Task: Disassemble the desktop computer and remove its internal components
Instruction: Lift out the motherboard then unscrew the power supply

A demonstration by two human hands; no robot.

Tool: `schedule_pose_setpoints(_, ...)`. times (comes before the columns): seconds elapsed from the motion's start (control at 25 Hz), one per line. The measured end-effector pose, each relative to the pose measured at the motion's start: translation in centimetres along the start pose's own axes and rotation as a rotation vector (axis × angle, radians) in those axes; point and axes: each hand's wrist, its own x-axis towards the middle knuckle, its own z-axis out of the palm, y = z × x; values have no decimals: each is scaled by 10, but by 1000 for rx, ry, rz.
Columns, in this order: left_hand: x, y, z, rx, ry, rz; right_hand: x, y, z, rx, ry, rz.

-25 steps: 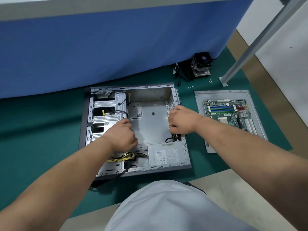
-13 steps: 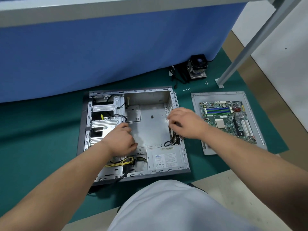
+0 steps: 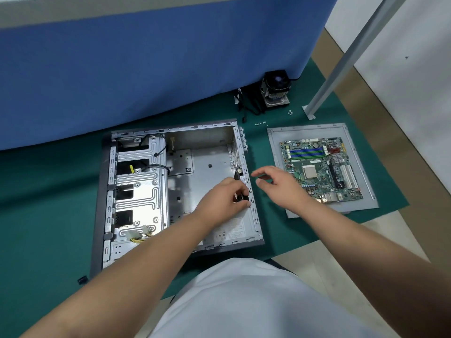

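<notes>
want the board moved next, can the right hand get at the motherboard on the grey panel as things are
Probably yes. The right hand is open and holds nothing, just beside the motherboard, which lies face up on the grey panel with nothing over it.

I can read nothing here. The white label on the power supply (image 3: 231, 231) in my open case (image 3: 195, 172) carries print too small to make out, and the motherboard (image 3: 319, 169) markings are equally illegible.
</notes>
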Motion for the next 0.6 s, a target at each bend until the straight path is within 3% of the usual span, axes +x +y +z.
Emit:
schedule_pose_setpoints(0.2, -15, 2, 0, -48, 13, 12, 3, -2, 7, 64, -34, 81)
schedule_pose_setpoints(0.36, -31, -14, -22, -264, 66, -259, 5, 15, 11, 99, -42, 174)
schedule_pose_setpoints(0.6, -30, -30, -28, -120, 177, -428, 23, 43, 32, 18, -208, 297)
